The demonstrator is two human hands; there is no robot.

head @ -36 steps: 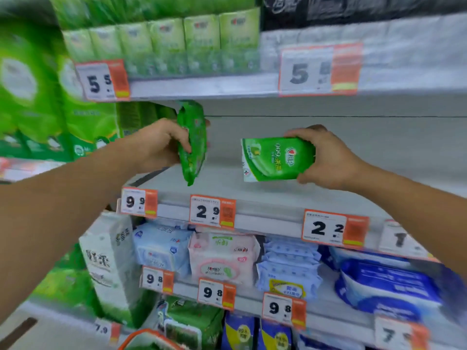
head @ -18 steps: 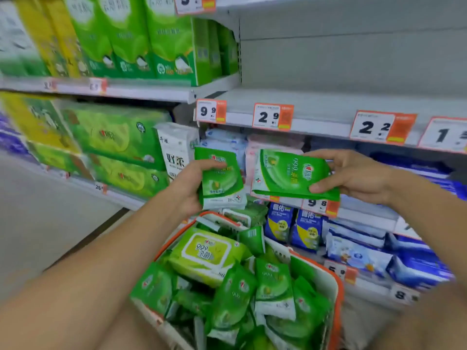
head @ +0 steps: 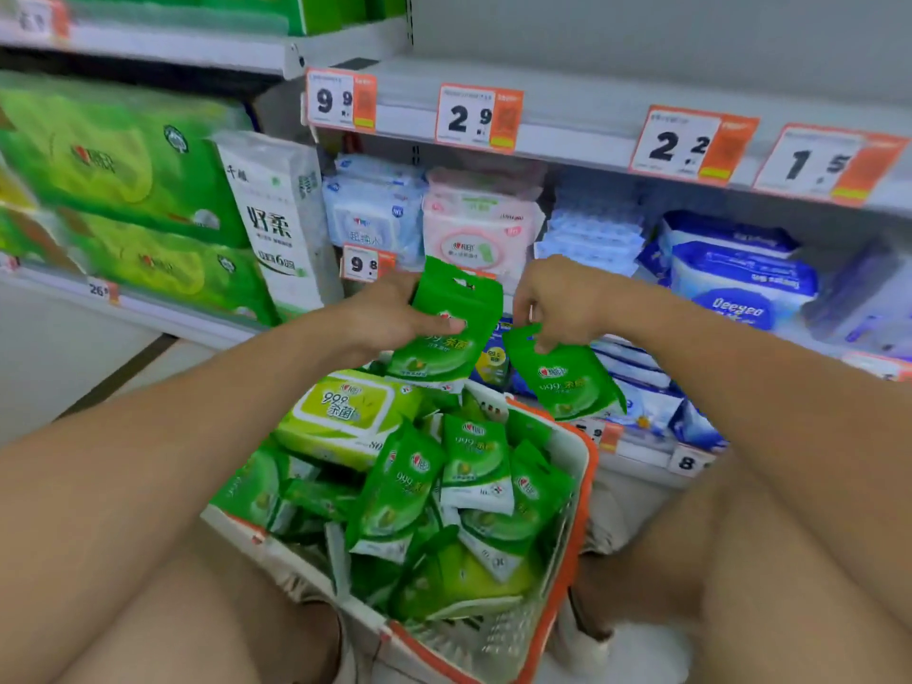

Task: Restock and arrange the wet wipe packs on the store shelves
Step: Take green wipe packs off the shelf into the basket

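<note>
1. My left hand point(head: 390, 315) holds one small green wet wipe pack point(head: 446, 328) upright, fingers behind it and thumb pressed on its face, so the print faces me and I can check which way up it goes.
2. My right hand point(head: 562, 301) pinches a second green pack point(head: 567, 380) by its top corner with narrowed fingers; it hangs tilted, probably because that light grip is enough to lift so small a pack.
3. Both packs hover above the basket point(head: 580, 491), which sits between my knees, near the shelves, full of more green packs and a larger lime-lidded pack point(head: 345, 417).
4. The shelf point(head: 567, 103) above the 2.9 price tag point(head: 476, 118) looks bare, so I judge these packs belong up there.
5. Lower rows already carry blue and pink packs.
</note>
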